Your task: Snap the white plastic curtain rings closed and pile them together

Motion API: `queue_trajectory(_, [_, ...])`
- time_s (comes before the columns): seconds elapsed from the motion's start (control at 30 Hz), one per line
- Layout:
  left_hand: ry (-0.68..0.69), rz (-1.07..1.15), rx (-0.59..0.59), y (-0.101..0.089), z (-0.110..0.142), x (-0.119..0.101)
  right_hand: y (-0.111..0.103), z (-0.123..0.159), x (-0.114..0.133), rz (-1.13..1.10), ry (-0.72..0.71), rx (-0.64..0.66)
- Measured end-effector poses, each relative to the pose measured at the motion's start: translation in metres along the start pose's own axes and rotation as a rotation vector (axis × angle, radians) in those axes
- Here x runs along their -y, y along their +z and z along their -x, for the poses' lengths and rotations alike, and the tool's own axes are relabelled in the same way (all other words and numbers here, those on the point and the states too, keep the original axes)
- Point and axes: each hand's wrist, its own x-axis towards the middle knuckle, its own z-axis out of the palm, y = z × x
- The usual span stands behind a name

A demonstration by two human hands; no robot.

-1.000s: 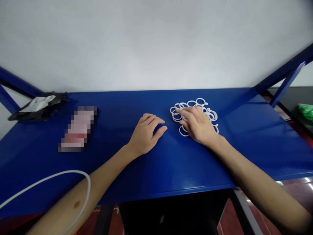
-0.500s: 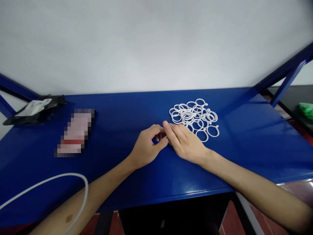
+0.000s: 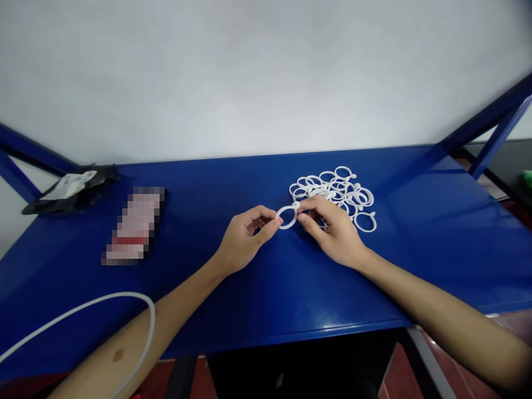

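Between my two hands is a white ring (image 3: 286, 226) with a small round knob at its upper right, held just above the blue table. My left hand (image 3: 246, 238) pinches the ring's left edge between thumb and fingers. On the other side, my right hand (image 3: 332, 227) has its thumb and index fingertips at the knob, closed on the ring there. Behind and beside the right hand lies a loose pile of white rings (image 3: 366, 223) with similar knobs, partly hidden by that hand.
A pixelated flat object (image 3: 135, 224) lies on the blue table (image 3: 233, 177) to the left. Beyond it is a black plastic package (image 3: 83, 188) with a white label. A white cable (image 3: 87, 303) loops over my left forearm. A pale wall (image 3: 266, 77) rises behind the table.
My hands were together, fingers overlapping and mostly hiding what they held. They have moved apart, and the white ring now shows between them. The camera view has shifted slightly.
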Motion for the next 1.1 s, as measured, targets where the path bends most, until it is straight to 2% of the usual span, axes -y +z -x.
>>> queue_trajectory(0.13, [0.019,-0.056,0.125,0.0,0.003,0.0,0.001,0.001,0.004,-0.259,0.154,0.099])
queue_trajectory(0.27, [0.058,-0.063,0.174,-0.002,0.004,-0.002,0.002,0.003,0.006,-0.41,0.197,0.192])
queue_trajectory(0.4, [0.019,-0.031,0.226,-0.004,0.004,-0.005,0.002,0.005,0.007,-0.368,0.192,0.298])
queue_trajectory(0.53, [0.002,-0.085,0.294,-0.006,0.005,-0.008,0.002,0.005,0.008,-0.296,0.139,0.32])
queue_trajectory(0.63, [0.058,-0.182,0.327,-0.006,0.006,-0.011,0.002,0.006,0.009,-0.245,0.07,0.32])
queue_trajectory(0.73, [0.144,-0.273,0.408,-0.005,0.009,-0.013,0.002,0.008,0.009,-0.179,-0.039,0.334])
queue_trajectory(0.87, [0.262,-0.403,0.489,-0.004,0.013,-0.014,0.002,0.011,0.009,-0.091,-0.159,0.421])
queue_trajectory(0.97, [0.316,-0.455,0.508,-0.002,0.014,-0.014,0.002,0.012,0.01,-0.058,-0.164,0.456])
queue_trajectory(1.1, [0.315,-0.418,0.468,-0.002,0.014,-0.011,0.001,0.012,0.01,-0.038,-0.141,0.441])
